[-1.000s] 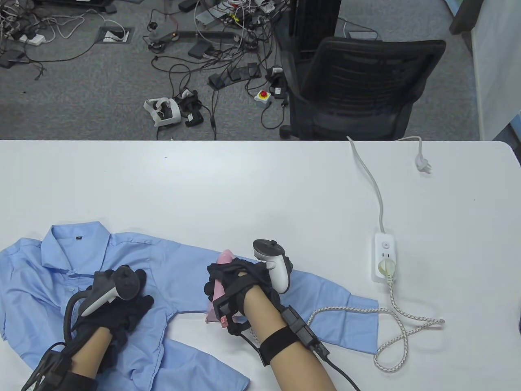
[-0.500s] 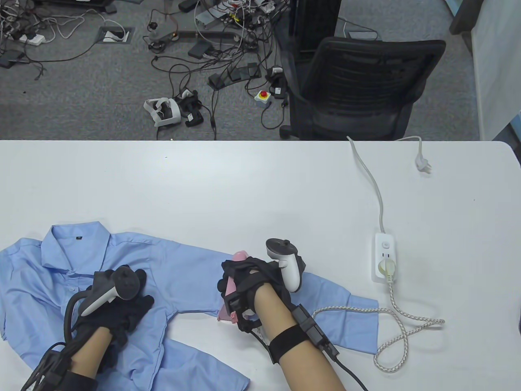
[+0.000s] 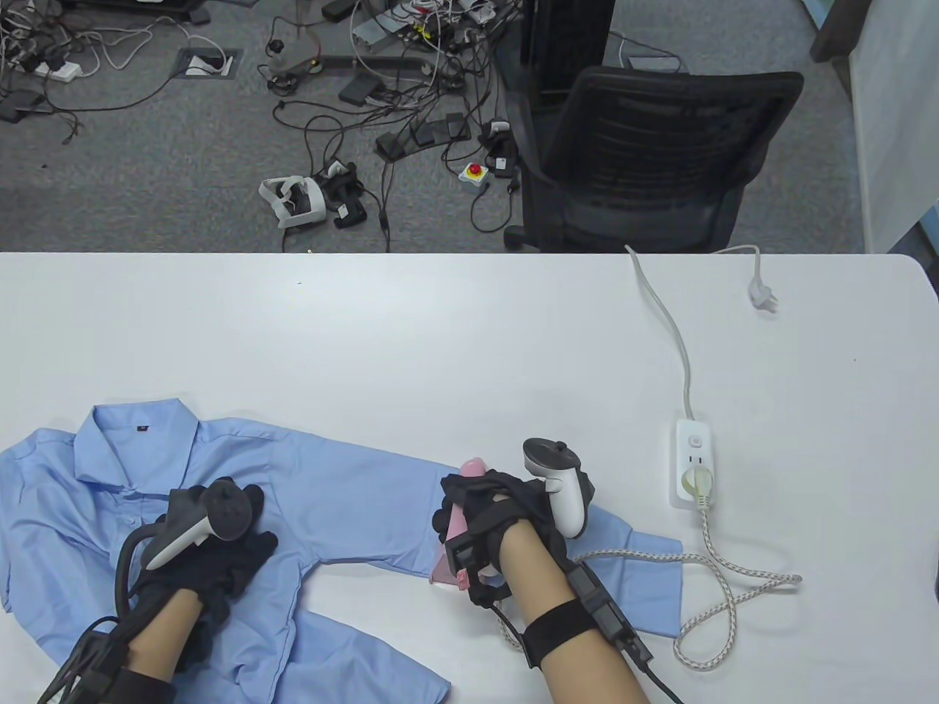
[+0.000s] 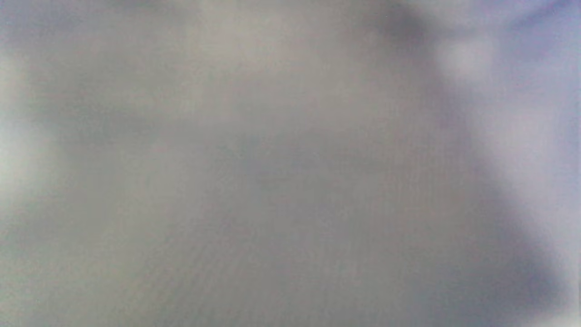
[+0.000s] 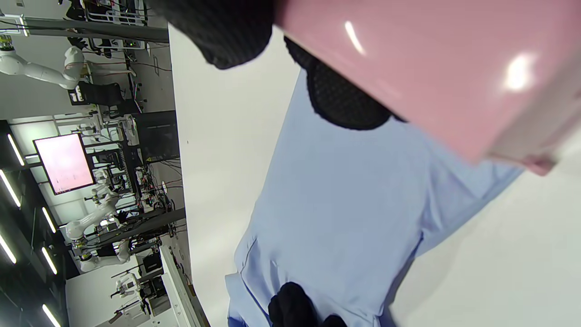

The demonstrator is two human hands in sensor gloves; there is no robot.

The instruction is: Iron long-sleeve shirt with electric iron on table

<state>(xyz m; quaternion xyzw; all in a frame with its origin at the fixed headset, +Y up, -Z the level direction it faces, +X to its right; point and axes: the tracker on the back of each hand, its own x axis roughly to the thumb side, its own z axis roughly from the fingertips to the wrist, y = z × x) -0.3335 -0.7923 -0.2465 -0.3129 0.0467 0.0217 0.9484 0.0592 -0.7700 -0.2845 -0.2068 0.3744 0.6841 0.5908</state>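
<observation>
A light blue long-sleeve shirt (image 3: 345,477) lies flat at the table's front left, one sleeve stretched out to the right. My right hand (image 3: 488,524) grips the handle of a pink electric iron (image 3: 456,532) that rests on that sleeve. In the right wrist view the iron (image 5: 431,68) fills the top and the sleeve (image 5: 345,204) lies under it. My left hand (image 3: 220,546) presses flat on the shirt's body near the armpit. The left wrist view is a grey blur.
A white power strip (image 3: 695,460) lies at the right with the iron's braided cord (image 3: 722,587) plugged in and looped over the sleeve's cuff. Its own white cable (image 3: 678,330) runs to the table's far edge. A black office chair (image 3: 645,154) stands beyond.
My right hand has slid the iron to the right along the sleeve, toward the cuff. My left hand has stayed in place on the shirt.
</observation>
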